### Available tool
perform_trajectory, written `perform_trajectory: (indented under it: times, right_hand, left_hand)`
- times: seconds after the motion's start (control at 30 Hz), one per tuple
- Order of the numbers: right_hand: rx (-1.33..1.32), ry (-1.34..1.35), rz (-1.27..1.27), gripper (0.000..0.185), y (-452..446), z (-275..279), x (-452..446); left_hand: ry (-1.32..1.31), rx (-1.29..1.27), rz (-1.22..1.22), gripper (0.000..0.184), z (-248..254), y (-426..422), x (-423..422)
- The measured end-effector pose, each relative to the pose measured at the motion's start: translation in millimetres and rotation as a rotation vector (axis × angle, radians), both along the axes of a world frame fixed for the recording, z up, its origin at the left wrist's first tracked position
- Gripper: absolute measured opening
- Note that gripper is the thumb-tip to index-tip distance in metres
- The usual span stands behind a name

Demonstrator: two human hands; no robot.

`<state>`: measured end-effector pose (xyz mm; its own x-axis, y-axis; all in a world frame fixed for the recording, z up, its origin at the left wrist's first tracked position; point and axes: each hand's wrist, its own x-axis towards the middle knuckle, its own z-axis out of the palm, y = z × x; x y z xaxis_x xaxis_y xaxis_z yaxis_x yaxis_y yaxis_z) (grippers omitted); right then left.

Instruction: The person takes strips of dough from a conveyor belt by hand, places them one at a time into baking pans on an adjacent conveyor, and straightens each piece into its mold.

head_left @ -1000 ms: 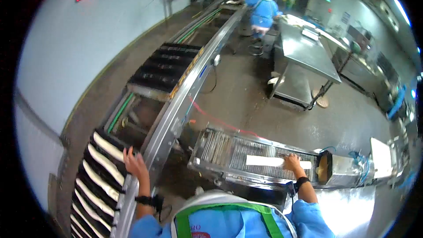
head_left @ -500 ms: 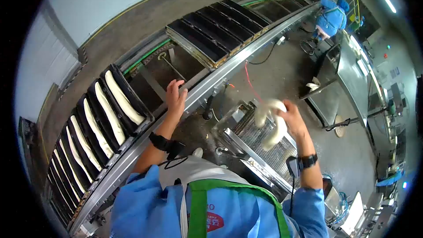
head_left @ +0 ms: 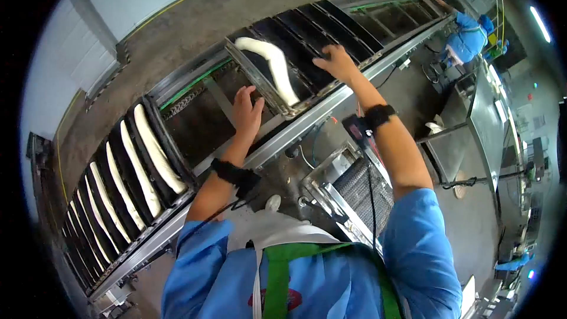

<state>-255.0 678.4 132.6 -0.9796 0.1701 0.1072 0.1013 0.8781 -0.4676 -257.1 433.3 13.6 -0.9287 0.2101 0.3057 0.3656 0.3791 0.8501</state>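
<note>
A long, bent roll of pale dough (head_left: 276, 66) lies in the nearest slot of a black multi-slot baking pan (head_left: 301, 31) on the conveyor. My right hand (head_left: 339, 65) hovers over that pan's middle slots, fingers spread, with nothing in it. Beside the pan's near corner is my left hand (head_left: 247, 112), empty, its fingers apart above the gap in the conveyor. To the left sits another black pan (head_left: 155, 158) with straight dough strips (head_left: 155, 145) lying along its slots.
A metal conveyor rail (head_left: 266, 145) runs diagonally across the view. Below it stands a small machine with a metal mesh belt (head_left: 369, 192). A co-worker in blue (head_left: 466, 38) is at the conveyor's far end. Steel tables (head_left: 487, 124) stand at right.
My right hand has moved from above the mesh belt up to the black pan and let go of the dough, which now lies in the first slot. The left hand stays near the rail.
</note>
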Motion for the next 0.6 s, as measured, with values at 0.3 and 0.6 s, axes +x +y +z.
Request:
perform_trajectory:
  times: [0.3, 0.6]
  right_hand:
    - [0.051, -0.512, -0.367, 0.045, 154.3, -100.2, 272.8]
    - [0.113, -0.767, -0.905, 0.062, 98.1, -182.8, 598.2]
  left_hand:
    - [0.362, -0.475, 0.234, 0.030, -36.2, 81.7, -45.3]
    - [0.361, -0.509, 0.287, 0.022, -48.4, 91.1, -35.4]
